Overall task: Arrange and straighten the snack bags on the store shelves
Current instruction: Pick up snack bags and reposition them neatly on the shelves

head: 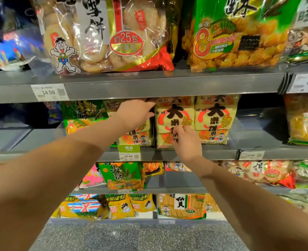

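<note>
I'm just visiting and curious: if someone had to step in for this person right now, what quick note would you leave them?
Left hand: at the upper left edge of the middle yellow rice-cracker bag on the second shelf; grip not clear.
Right hand: fingertips on that bag's lower front.
Neighbouring yellow bag on the right stands upright, facing out.
Left to do: the partly hidden bag behind the left hand, the tilted green bag and the lower shelves look untidy.

price tag reads 14.50, green tag and grey tag both 10.90, clear cracker bag says 约25包
</note>
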`<control>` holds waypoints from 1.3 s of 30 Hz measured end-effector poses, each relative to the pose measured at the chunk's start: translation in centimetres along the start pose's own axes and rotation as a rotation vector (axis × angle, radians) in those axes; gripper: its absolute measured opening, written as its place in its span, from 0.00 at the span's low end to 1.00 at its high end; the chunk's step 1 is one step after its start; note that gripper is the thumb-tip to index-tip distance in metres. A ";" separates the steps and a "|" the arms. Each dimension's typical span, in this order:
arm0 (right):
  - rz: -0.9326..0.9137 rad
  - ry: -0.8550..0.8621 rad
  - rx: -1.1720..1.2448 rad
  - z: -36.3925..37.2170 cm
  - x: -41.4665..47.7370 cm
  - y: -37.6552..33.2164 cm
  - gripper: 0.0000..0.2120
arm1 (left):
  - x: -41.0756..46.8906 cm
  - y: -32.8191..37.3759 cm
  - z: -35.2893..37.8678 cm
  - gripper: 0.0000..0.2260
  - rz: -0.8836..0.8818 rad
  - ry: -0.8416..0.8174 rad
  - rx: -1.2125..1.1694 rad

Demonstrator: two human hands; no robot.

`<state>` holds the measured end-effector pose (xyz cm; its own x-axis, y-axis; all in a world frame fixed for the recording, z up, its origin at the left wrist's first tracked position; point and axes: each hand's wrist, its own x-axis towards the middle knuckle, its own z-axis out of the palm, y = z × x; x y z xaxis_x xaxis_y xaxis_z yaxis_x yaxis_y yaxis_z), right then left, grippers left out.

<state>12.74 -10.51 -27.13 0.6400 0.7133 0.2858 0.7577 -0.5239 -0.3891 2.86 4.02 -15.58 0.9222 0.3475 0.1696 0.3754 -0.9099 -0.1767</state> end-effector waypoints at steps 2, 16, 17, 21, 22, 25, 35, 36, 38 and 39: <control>0.001 -0.004 -0.011 0.2 0.4 0.1 0.15 | 0.1 0.6 0.5 0.16 -0.027 0.000 0.057; 0.075 -0.090 -0.100 0.9 1.6 -0.9 0.17 | 0.0 0.4 2.1 0.24 -0.027 0.038 0.090; 0.070 -0.099 -0.088 0.7 1.5 -0.9 0.16 | -0.3 0.4 2.1 0.25 -0.022 0.037 0.084; 0.046 -0.123 -0.025 -0.4 1.0 -1.2 0.04 | -1.6 0.5 2.0 0.27 -0.027 0.081 0.036; 0.049 -0.128 -0.001 -0.7 0.8 -1.3 0.04 | -2.0 0.6 2.1 0.28 -0.025 0.104 0.020; 0.054 -0.136 0.025 -1.5 0.1 -2.0 0.08 | -3.6 0.8 2.6 0.27 -0.007 0.111 -0.033; 0.031 -0.061 0.094 -6.4 -1.2 -6.5 0.13 | -6.8 1.1 -1.0 0.14 -0.016 0.234 -0.319; 0.018 -0.039 0.098 -7.2 -1.0 -7.1 0.14 | -6.7 1.0 -1.9 0.14 -0.023 0.260 -0.350; -0.009 0.027 0.115 -9.0 -0.7 -8.4 0.16 | -6.6 0.7 -4.0 0.14 -0.052 0.313 -0.411; -0.029 0.067 0.122 -9.9 -0.4 -9.1 0.16 | -6.5 0.5 -5.0 0.14 -0.063 0.341 -0.430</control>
<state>6.86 -10.65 -15.09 0.6280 0.6928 0.3544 0.7575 -0.4399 -0.4825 -3.39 0.17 -11.92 0.7897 0.3763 0.4845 0.2913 -0.9251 0.2436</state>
